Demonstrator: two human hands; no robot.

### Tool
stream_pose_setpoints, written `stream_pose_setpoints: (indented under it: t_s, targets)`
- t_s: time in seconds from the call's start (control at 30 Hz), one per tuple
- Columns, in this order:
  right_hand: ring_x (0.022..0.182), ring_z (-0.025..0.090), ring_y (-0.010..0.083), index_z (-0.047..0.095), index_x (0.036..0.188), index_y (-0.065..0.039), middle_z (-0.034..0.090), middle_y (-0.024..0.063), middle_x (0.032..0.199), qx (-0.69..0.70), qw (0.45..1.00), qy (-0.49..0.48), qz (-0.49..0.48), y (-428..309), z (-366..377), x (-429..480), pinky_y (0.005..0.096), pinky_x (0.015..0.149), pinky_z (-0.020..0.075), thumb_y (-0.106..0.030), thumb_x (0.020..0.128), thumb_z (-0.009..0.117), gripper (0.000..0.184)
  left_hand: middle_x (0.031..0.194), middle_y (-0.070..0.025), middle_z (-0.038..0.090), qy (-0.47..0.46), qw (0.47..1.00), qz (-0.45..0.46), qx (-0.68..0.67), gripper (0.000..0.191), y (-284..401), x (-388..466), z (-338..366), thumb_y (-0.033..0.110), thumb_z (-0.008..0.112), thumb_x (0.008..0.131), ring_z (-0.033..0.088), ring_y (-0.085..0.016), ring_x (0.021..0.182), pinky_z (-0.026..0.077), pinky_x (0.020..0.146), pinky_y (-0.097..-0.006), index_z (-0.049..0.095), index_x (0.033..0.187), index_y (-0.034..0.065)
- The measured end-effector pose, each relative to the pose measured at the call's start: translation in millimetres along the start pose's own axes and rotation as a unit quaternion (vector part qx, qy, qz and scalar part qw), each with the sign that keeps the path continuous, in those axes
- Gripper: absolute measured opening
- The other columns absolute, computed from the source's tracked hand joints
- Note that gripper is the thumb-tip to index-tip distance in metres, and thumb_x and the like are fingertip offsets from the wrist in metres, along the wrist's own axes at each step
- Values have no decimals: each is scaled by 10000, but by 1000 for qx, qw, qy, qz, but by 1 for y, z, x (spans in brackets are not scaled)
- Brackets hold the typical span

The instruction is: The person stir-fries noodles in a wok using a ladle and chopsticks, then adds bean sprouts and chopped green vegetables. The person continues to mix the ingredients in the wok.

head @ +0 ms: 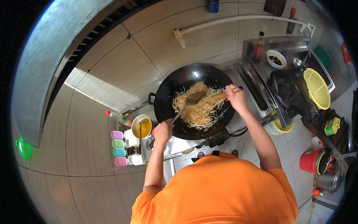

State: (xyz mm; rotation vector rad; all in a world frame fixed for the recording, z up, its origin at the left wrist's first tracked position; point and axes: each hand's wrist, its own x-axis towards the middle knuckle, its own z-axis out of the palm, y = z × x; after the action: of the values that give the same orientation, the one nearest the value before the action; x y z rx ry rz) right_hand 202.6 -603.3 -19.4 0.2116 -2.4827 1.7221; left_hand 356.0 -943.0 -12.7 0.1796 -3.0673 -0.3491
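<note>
A large black wok stands on the stove with a heap of thin noodles and bean sprouts in it. My left hand, at the wok's near left rim, is closed on the handle of a metal wok ladle. The ladle's bowl rests over the noodles. My right hand is over the wok's right rim and grips a wooden utensil that reaches into the noodles. Its far end is hidden among the food, so I cannot tell its exact kind.
Left of the wok are a pot of yellow liquid, a bottle and a seasoning box with coloured lids. On the right counter are a red sauce bottle, a white bowl, black plastic bags and a yellow colander.
</note>
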Motion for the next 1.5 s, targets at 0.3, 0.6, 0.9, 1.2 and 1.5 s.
stream_pose_setpoints:
  t_s: [0.3, 0.6, 0.9, 1.2, 1.5]
  targets:
    - [693, 631, 250, 626, 870, -23, 673, 140, 822, -29, 999, 8, -28, 16, 40, -31, 361, 655, 506, -274, 960, 522, 286, 863, -127, 676, 31, 985, -71, 155, 208, -24, 16, -33, 271, 581, 865, 663, -342, 753, 528, 662, -447, 649, 1013, 142]
    - [615, 650, 257, 652, 816, -42, 669, 114, 707, -47, 992, -31, 114, -3, -16, 7, 366, 565, 504, -288, 948, 471, 333, 844, -135, 677, -39, 989, -4, 145, 194, 10, 0, -52, 248, 588, 859, 667, -329, 768, 528, 660, -447, 655, 1001, 135]
    - [652, 623, 368, 632, 901, -49, 641, 124, 679, 39, 999, -32, -19, -14, 21, -10, 419, 612, 485, -328, 957, 490, 318, 832, -152, 685, 4, 996, 65, 57, 175, 16, 40, -20, 229, 609, 836, 670, -340, 796, 534, 682, -450, 680, 913, 90]
    - [837, 601, 351, 619, 916, -41, 620, 160, 922, -65, 992, 27, -107, 5, 4, -21, 399, 713, 488, -200, 926, 543, 176, 926, -147, 656, -5, 998, 15, 64, 186, 20, 48, 18, 193, 574, 871, 665, -341, 801, 537, 674, -446, 619, 1020, 92]
    - [821, 599, 328, 623, 896, -25, 617, 149, 872, -59, 994, -4, -88, 16, 17, -17, 373, 722, 474, -247, 928, 533, 242, 858, -141, 670, -57, 995, 12, 78, 196, 15, -27, -55, 239, 614, 837, 660, -336, 793, 528, 673, -454, 634, 992, 119]
